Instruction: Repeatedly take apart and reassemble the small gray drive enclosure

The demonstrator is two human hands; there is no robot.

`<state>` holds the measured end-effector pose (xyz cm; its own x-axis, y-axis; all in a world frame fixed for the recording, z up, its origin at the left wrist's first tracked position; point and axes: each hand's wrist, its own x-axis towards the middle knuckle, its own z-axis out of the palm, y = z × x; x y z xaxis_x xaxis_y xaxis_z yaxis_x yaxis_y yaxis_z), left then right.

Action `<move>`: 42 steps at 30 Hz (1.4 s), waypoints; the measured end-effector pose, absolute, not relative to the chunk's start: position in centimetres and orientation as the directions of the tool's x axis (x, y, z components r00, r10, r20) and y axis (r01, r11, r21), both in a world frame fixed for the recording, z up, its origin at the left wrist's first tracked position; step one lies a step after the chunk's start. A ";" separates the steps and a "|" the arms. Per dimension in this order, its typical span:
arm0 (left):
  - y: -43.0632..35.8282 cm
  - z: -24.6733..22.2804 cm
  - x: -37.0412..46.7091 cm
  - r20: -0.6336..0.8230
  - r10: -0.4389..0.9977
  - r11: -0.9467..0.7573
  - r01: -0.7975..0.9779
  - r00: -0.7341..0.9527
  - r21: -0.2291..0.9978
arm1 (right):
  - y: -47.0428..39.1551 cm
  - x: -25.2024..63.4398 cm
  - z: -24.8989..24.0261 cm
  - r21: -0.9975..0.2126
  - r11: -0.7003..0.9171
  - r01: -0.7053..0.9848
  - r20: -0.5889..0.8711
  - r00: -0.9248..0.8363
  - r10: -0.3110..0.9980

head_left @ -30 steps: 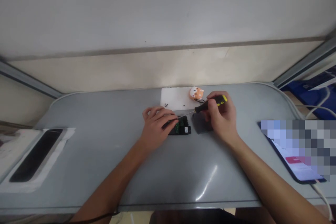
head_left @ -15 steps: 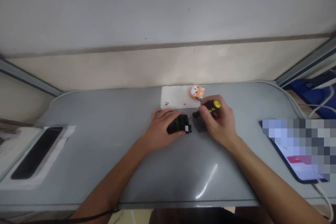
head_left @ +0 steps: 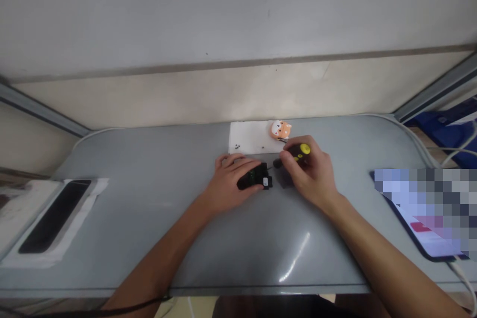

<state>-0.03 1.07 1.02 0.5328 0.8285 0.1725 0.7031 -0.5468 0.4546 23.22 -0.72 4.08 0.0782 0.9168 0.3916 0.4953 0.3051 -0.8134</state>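
Observation:
My left hand [head_left: 231,184] grips a small black electronic device [head_left: 255,176] with a green circuit board and a white label, holding it down on the grey table. In my right hand [head_left: 313,171] is a screwdriver [head_left: 298,152] with a black and yellow handle. It is tilted, its thin shaft pointing left to the device's right edge; whether the tip touches a screw is too small to tell. A dark flat piece [head_left: 285,179] lies partly hidden beneath my right hand. Behind the hands, several tiny dark screws [head_left: 237,146] rest on a white paper [head_left: 248,134].
An orange and white animal-faced case [head_left: 280,129] sits on the paper's right side. At the left lies a black phone-like slab [head_left: 55,216] on white sheets. A lit tablet [head_left: 425,223] with a white cable [head_left: 460,276] is at the right. A wall [head_left: 238,94] closes off the back.
The screwdriver handle has turned or shifted slightly to the left in my right hand. My left hand and the device stay in place; the whole view has shifted a little.

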 end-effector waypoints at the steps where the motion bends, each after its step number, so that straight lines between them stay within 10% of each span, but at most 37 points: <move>1: 1.1 1.1 0.0 0.169 0.828 -0.547 0.703 0.535 0.455 | -0.7 23.2 4.0 -0.814 0.303 0.496 0.388 0.077 0.918; 18: 1.0 1.3 0.3 0.146 0.829 -0.529 0.674 0.539 0.516 | -0.4 22.4 4.4 -0.824 0.283 0.491 0.340 0.029 0.940; 24: 1.2 1.0 0.1 0.158 0.817 -0.549 0.666 0.554 0.505 | 1.9 22.4 6.8 -0.807 0.383 0.449 0.281 -0.278 0.919; 42: 1.3 0.8 -0.2 0.230 0.779 -0.612 0.627 0.584 0.482 | 3.3 19.8 4.0 -0.899 0.134 -0.418 0.197 -0.112 0.974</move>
<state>-0.17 1.35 0.83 0.5840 0.7786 0.2296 0.6270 -0.6123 0.4816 19.83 3.30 4.03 -0.1122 0.9739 0.1974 -0.4177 0.1340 -0.8987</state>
